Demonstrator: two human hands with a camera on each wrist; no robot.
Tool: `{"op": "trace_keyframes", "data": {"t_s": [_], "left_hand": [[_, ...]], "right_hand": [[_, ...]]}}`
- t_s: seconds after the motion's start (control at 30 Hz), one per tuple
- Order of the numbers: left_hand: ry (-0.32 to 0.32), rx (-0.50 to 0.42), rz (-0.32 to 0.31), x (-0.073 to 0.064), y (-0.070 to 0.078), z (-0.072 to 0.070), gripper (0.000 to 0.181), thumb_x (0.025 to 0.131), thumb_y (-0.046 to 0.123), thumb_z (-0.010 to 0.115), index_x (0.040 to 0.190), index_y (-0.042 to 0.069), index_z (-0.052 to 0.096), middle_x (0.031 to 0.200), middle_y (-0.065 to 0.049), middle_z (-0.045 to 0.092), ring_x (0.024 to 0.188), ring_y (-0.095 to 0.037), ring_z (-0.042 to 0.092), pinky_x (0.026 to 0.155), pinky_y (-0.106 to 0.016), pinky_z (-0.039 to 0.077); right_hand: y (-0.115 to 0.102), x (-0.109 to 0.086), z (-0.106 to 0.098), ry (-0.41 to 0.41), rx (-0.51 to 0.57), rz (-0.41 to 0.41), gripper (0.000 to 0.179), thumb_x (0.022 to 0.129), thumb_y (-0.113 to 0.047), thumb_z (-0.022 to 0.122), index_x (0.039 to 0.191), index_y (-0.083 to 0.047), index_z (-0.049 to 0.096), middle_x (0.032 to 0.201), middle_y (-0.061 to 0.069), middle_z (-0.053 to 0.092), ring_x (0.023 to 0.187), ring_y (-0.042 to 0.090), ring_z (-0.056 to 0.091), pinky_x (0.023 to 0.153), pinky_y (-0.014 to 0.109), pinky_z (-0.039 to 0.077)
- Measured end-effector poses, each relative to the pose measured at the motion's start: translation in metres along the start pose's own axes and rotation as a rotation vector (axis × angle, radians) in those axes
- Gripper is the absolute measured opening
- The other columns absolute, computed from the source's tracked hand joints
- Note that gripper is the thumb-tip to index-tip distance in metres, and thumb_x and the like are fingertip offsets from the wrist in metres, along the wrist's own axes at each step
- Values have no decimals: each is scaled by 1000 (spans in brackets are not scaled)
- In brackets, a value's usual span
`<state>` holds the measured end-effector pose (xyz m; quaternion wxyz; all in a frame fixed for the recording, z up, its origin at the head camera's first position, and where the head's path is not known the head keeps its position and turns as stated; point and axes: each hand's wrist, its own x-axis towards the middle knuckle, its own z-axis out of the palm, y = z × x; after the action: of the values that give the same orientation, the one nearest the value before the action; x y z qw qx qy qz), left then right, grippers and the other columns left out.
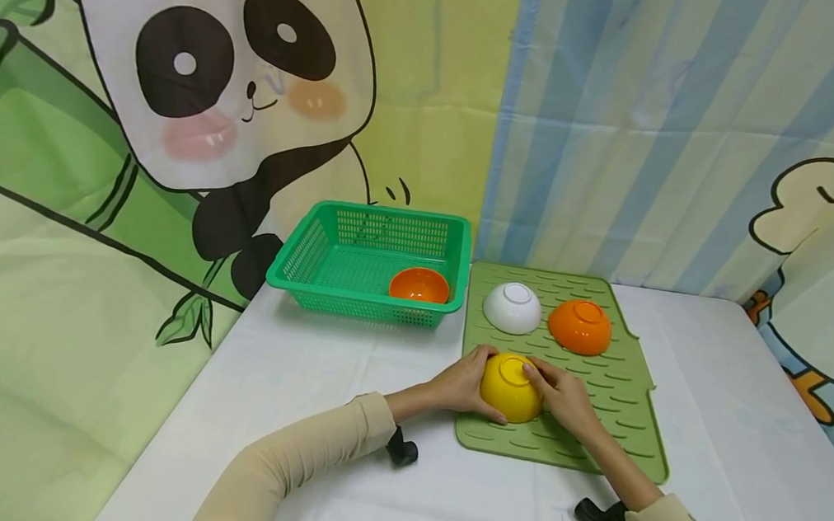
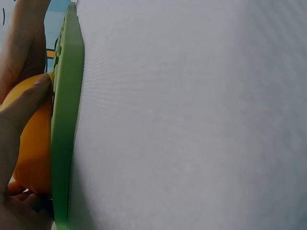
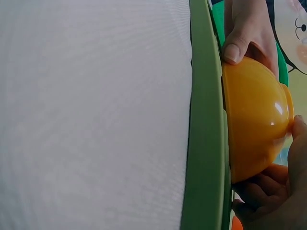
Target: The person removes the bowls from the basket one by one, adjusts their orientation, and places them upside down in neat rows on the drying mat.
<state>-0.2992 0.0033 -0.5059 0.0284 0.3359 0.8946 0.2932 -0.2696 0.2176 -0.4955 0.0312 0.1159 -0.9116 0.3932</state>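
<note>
A yellow bowl [image 1: 508, 394] sits upside down on the near part of a green drying mat [image 1: 557, 446]. My left hand [image 1: 462, 382] grips its left side, with the thumb low at the front and the fingers round the back. On the other side my right hand [image 1: 562, 393] holds the same bowl, its thumb at the raised foot ring and its fingers along the wall. In the right wrist view the rim of the yellow bowl [image 3: 254, 120] lies close against the mat [image 3: 206, 120]. Behind it, a white bowl [image 1: 513, 310] and an orange bowl [image 1: 579, 328] rest inverted on the mat.
A green plastic basket [image 1: 303, 284] stands left of the mat, against the printed curtain [image 1: 432, 88]. Inside it, at the front right, is another orange bowl [image 1: 421, 284], mouth upward. White cloth [image 1: 348, 362] covers the table. Black wrist mounts [image 1: 599, 518] sit below both forearms.
</note>
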Motion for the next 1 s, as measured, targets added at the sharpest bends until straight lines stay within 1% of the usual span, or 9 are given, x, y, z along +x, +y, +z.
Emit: {"op": "trace_keyframes", "data": {"t_s": [0.17,0.3,0.4,0.5,0.6,0.73,0.8,0.87,1.0], "left_hand": [[-42,-45,8,-3,-3,-5,109,61,60,76,139,6,23,134,-8,38,118,-14,43,100,-26,35],[-123,-50,-21,-14,-4,-23,110,66,55,75,145,5,17,145,-11,26,128,-19,36,103,-31,32],[-202,4,11,-25,-1,-52,94,73,51,72,143,6,28,144,-10,30,127,-20,39,101,-31,35],[-249,17,118,-36,5,-94,67,82,41,68,134,8,44,133,-6,46,118,-18,49,95,-26,40],[-185,-74,209,-39,13,-141,48,85,30,67,126,8,53,118,-4,59,105,-15,57,88,-27,46],[55,-160,270,-30,5,-197,38,86,23,67,120,8,58,109,-3,63,98,-16,60,83,-34,49],[152,-154,251,-21,-9,-218,38,86,22,68,120,9,59,111,-3,63,101,-17,59,84,-34,48],[190,-154,190,-11,-30,-232,43,85,22,68,124,11,57,118,-3,60,107,-18,55,89,-37,45],[145,-203,55,8,-75,-242,58,81,22,72,133,14,49,136,-4,45,123,-27,41,99,-49,35]], "right_hand": [[-1,0,1,-2,27,12,57,93,-47,48,131,-5,52,124,18,55,111,35,52,86,51,44],[-2,2,2,-3,33,3,56,93,-46,48,130,-5,53,124,18,56,111,35,53,86,51,45],[-1,3,3,-3,43,-13,55,93,-45,49,130,-4,53,123,17,56,108,33,55,84,49,46],[0,2,2,0,56,-13,54,93,-44,50,130,-5,53,123,17,57,109,34,54,85,49,46],[1,1,-1,-2,56,-9,55,93,-44,50,131,-5,52,123,18,56,113,35,52,87,51,44],[1,1,-4,5,55,-15,54,93,-44,50,131,-5,52,124,18,56,113,35,51,88,51,44],[2,2,-4,10,58,-22,54,93,-43,51,131,-5,52,124,17,56,113,35,51,87,51,44],[2,2,-4,8,66,-23,54,93,-43,51,131,-5,52,124,17,56,113,35,52,88,51,44],[3,1,-3,-3,79,-20,54,93,-43,52,130,-5,53,124,16,56,113,33,52,88,50,44]]}}
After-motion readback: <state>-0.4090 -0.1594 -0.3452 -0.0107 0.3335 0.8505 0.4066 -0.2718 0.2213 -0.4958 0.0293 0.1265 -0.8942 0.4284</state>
